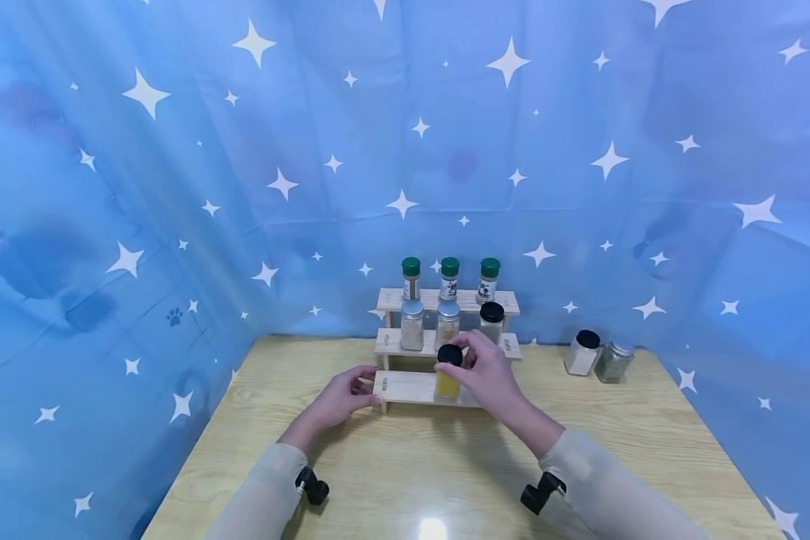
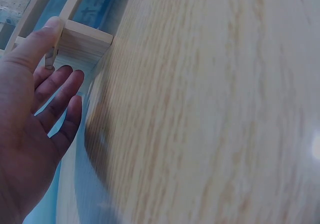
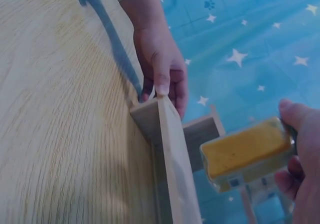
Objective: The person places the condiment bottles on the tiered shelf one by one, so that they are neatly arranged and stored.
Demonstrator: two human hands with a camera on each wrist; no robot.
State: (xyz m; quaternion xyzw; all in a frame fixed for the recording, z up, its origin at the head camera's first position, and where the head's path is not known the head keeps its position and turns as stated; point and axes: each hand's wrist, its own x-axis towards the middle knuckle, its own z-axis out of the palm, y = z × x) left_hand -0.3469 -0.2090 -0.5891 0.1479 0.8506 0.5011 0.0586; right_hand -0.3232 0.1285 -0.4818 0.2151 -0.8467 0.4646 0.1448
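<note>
A spice jar [image 1: 448, 385] with a black lid and yellow powder is held by its lid in my right hand [image 1: 491, 377]. In the right wrist view, the yellow jar [image 3: 247, 151] appears tilted, with a small gap between its base and the lowest board [image 3: 175, 159]. My left hand [image 1: 337, 401] pinches the left end of the lowest step of a three-tier wooden rack [image 1: 405, 385]. The left wrist view shows the left thumb on the wooden end [image 2: 86, 36], with the other fingers behind or below it.
Several green-capped bottles [image 1: 449, 279] line the top tier. On the middle tier stand silver-lidded jars [image 1: 412, 330] and a black-lidded jar [image 1: 491, 319]. A white-filled jar [image 1: 583, 354] and a silver-lidded jar [image 1: 614, 361] stand at the table's back right. A starry blue curtain [image 1: 351, 247] hangs behind.
</note>
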